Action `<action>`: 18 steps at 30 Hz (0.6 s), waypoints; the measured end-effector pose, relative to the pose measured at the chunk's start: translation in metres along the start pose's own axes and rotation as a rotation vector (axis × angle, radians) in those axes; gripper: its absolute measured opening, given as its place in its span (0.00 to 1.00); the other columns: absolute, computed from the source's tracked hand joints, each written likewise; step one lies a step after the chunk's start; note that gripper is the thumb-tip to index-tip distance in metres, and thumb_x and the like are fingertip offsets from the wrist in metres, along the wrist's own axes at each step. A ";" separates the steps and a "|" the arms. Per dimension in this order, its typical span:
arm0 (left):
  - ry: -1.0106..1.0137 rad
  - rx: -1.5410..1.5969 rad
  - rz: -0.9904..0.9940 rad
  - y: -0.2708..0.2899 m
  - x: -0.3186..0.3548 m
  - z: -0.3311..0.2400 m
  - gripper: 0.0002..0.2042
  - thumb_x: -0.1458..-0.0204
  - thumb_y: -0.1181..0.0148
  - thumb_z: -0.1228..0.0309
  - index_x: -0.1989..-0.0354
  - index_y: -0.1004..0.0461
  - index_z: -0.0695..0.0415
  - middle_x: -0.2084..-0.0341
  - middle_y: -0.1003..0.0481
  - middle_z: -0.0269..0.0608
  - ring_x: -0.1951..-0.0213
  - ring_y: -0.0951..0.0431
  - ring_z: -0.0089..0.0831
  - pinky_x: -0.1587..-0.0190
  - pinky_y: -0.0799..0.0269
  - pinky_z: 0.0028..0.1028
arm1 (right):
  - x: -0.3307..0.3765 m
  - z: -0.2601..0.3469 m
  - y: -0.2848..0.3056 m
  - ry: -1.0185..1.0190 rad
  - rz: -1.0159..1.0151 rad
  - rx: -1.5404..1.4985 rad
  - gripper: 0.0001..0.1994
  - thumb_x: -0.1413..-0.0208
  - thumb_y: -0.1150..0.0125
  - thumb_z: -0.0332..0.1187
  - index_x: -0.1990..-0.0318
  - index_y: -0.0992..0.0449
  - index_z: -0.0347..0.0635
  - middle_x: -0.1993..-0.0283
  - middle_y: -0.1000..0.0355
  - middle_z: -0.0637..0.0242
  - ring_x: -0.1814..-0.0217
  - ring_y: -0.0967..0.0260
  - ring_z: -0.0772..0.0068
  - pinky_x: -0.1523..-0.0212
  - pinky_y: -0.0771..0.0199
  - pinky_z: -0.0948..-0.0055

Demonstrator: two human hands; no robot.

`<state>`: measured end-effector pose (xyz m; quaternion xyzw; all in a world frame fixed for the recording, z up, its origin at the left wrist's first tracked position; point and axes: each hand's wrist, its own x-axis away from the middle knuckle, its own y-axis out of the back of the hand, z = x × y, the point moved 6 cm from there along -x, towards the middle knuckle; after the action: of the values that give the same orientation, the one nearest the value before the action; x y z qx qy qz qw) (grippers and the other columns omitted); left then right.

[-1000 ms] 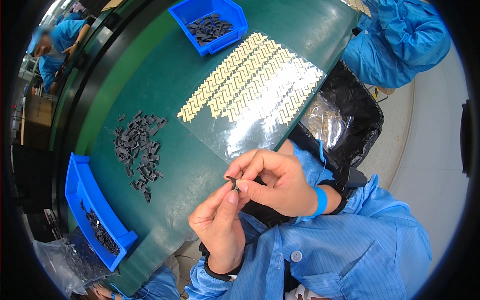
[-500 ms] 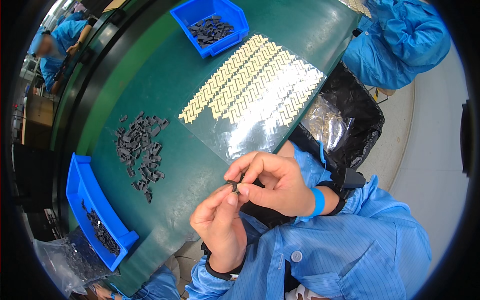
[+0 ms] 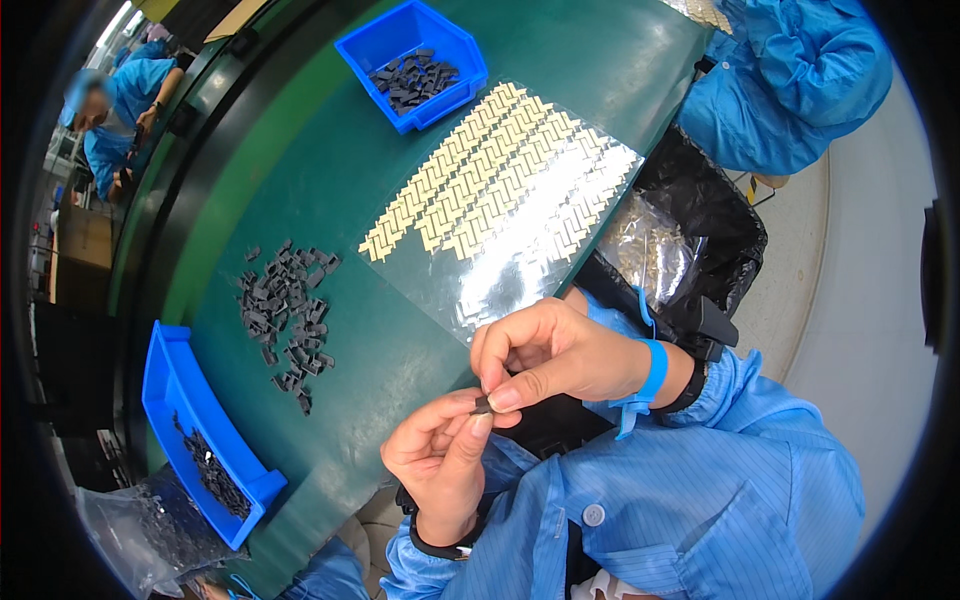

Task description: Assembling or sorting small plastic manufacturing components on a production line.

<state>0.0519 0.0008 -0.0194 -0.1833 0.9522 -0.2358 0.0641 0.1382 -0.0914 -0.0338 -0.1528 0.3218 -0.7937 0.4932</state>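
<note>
Head view is looking down at both hands meeting just over the near edge of the green counter. The left hand is pinching a tiny dark plastic piece between thumb and fingertips, and the right hand is pressing on that same piece from above with thumb and forefinger, so both grips are closing narrow around it. I'm guessing the piece is stiff, nearly weightless and easy to fumble, so taking it by its side edges with fingertips looks like the way to go.

Around it: a loose pile of similar dark pieces is lying well to the left on the counter, a clear sheet with rows of gold-coloured stickers is sitting just beyond the hands, one blue bin of dark pieces is at the far side and another blue bin is at the near left edge. A black bag is hanging off the right. Nothing is really blocking the hands
</note>
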 end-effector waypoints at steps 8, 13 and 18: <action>-0.029 -0.516 0.068 -0.011 -0.001 -0.023 0.17 0.55 0.40 0.83 0.54 0.32 0.70 0.69 0.24 0.53 0.67 0.21 0.36 0.62 0.24 0.29 | 0.005 0.005 -0.006 -0.254 0.092 0.032 0.05 0.48 0.42 0.27 0.72 0.30 0.36 0.72 0.34 0.71 0.68 0.36 0.82 0.63 0.35 0.81; -0.201 -0.850 0.195 -0.021 0.001 -0.031 0.21 0.58 0.38 0.83 0.52 0.31 0.67 0.69 0.23 0.51 0.66 0.21 0.32 0.62 0.24 0.27 | 0.001 0.000 -0.006 -0.173 0.157 0.363 0.07 0.47 0.43 0.30 0.72 0.31 0.38 0.77 0.34 0.73 0.74 0.39 0.86 0.72 0.39 0.84; -0.015 -0.313 0.054 -0.008 0.001 -0.022 0.15 0.54 0.41 0.84 0.56 0.28 0.68 0.67 0.24 0.54 0.67 0.21 0.35 0.64 0.23 0.28 | -0.003 0.011 -0.016 -0.181 0.095 0.113 0.10 0.46 0.43 0.34 0.73 0.32 0.39 0.78 0.34 0.73 0.77 0.43 0.87 0.77 0.43 0.85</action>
<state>0.0486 0.0030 0.0035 -0.1672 0.9814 -0.0814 0.0483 0.1340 -0.0880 -0.0149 -0.1802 0.2377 -0.7691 0.5652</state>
